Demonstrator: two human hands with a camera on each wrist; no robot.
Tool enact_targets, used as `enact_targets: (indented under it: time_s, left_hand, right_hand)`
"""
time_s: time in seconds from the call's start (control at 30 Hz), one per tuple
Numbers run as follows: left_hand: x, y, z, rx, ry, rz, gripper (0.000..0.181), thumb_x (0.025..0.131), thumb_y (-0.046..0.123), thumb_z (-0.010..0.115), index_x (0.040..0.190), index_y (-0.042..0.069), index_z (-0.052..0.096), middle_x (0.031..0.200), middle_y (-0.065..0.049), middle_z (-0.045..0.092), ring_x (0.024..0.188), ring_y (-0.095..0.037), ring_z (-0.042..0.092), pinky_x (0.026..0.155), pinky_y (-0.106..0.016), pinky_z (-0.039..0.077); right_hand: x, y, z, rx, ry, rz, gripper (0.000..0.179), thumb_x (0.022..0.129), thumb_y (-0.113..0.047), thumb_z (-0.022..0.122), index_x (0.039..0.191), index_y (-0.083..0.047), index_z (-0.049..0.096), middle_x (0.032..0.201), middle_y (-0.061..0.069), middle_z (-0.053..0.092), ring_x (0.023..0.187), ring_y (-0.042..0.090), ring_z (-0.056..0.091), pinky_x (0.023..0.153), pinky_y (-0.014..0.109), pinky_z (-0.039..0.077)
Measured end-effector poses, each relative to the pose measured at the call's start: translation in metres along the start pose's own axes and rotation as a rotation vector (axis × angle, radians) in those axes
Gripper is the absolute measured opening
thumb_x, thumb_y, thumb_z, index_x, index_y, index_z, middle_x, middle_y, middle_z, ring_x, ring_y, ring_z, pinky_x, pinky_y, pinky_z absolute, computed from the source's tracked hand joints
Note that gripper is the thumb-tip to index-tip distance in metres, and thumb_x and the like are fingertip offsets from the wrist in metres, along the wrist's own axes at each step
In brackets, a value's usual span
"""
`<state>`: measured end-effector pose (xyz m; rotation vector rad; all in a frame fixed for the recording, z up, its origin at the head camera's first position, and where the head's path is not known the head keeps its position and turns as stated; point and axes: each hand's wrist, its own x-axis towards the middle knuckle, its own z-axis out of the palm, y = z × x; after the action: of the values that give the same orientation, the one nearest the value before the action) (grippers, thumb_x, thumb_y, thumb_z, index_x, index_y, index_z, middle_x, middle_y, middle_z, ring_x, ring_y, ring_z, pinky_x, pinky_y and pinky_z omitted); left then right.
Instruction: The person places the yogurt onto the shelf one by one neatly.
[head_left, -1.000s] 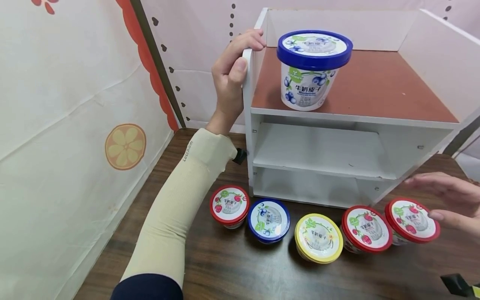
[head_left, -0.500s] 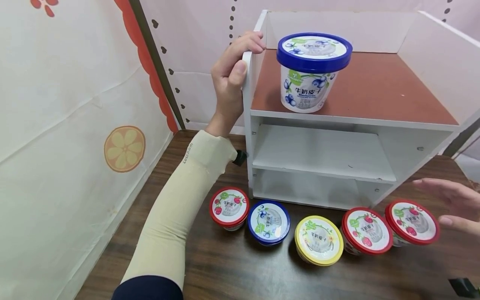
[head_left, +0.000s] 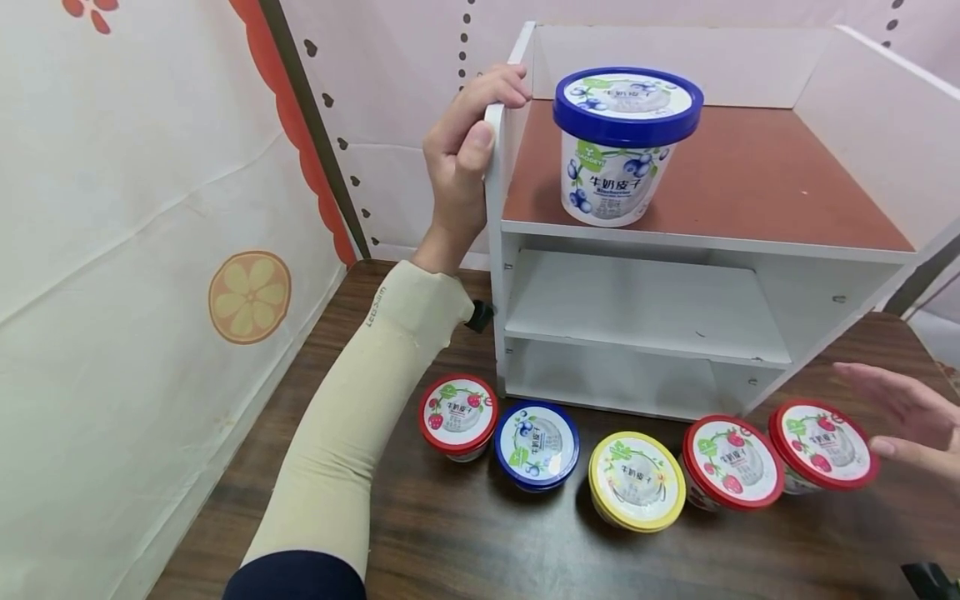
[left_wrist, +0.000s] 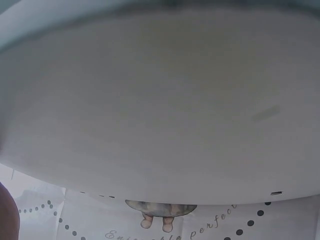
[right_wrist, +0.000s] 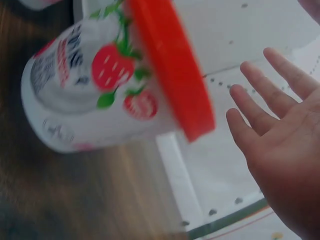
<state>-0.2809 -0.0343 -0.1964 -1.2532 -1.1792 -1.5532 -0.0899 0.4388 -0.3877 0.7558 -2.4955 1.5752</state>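
My left hand (head_left: 468, 146) grips the upper edge of the white shelf unit's side panel (head_left: 497, 192), fingers curled over the top and thumb on the front. The same panel fills most of the left wrist view, close to the camera. On the unit's brown top board stands a blue-lidded blueberry tub (head_left: 618, 150), upright near the front edge. At the far right my right hand (head_left: 918, 421) is held with fingers spread, thumb tip beside the lid of a red-lidded strawberry tub (head_left: 828, 446). The right wrist view shows that palm (right_wrist: 295, 145) holding nothing.
Along the unit's front on the wooden table (head_left: 450, 542) stand another strawberry tub (head_left: 735, 462), a yellow-lidded tub (head_left: 637, 482), a blue-lidded tub (head_left: 537, 446) and a red-lidded tub (head_left: 459, 415). The unit has a middle shelf (head_left: 645, 300). A patterned cloth (head_left: 150, 333) hangs at left.
My right hand has drawn slightly right and down from the rightmost strawberry tub. My left hand keeps its grip on the panel, and the tubs stay where they were.
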Motion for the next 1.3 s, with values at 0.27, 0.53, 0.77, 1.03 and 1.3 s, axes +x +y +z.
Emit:
enact_targets:
  time_s: [0.27,0.53,0.77,1.03,1.3]
  left_hand:
    - [0.001,0.001,-0.001,-0.003,-0.004,0.001,0.037,0.081,0.018,0.039,0.09,-0.015,0.053,0.097,-0.02,0.062,0.109,-0.023,0.055,0.103,-0.047,0.04]
    - [0.0,-0.004,-0.001,-0.012,0.008,-0.001,0.039,0.081,0.02,0.04,0.09,-0.016,0.054,0.096,-0.014,0.064,0.109,-0.023,0.056,0.103,-0.047,0.04]
    - [-0.002,-0.008,-0.002,-0.012,0.014,0.014,0.04,0.082,0.021,0.04,0.089,-0.015,0.055,0.098,-0.008,0.065,0.109,-0.025,0.056,0.103,-0.048,0.04]
    - [-0.001,-0.002,0.0,-0.004,0.021,0.005,0.04,0.08,0.02,0.04,0.09,-0.016,0.053,0.095,-0.015,0.064,0.108,-0.024,0.056,0.103,-0.047,0.039]
    - [-0.001,-0.001,0.001,-0.007,0.017,0.006,0.04,0.08,0.02,0.04,0.09,-0.016,0.052,0.095,-0.018,0.063,0.108,-0.024,0.056,0.103,-0.047,0.04]
  right_hand:
    - [-0.013,0.028,-0.004,0.129,-0.007,0.044,0.077,0.084,0.029,0.045,0.152,0.005,0.017,0.157,0.003,0.027,0.142,0.003,0.021,0.11,0.014,0.017]
    - [-0.02,0.045,-0.004,0.248,-0.073,0.093,0.08,0.083,0.028,0.044,0.153,0.004,0.014,0.154,0.0,0.031,0.136,0.005,0.031,0.099,0.013,0.034]
    - [-0.025,0.051,0.002,0.164,-0.058,0.235,0.082,0.086,0.02,0.051,0.156,-0.012,0.02,0.148,-0.011,0.036,0.124,0.0,0.041,0.085,0.015,0.048]
    - [-0.029,0.051,0.008,-0.014,-0.063,0.452,0.077,0.092,-0.001,0.058,0.141,-0.048,0.02,0.128,-0.021,0.035,0.105,-0.006,0.046,0.079,0.019,0.05]
    - [-0.03,0.047,0.009,-0.116,-0.118,0.546,0.088,0.092,-0.011,0.063,0.155,-0.013,0.002,0.129,-0.006,0.037,0.096,-0.015,0.041,0.075,0.017,0.048]
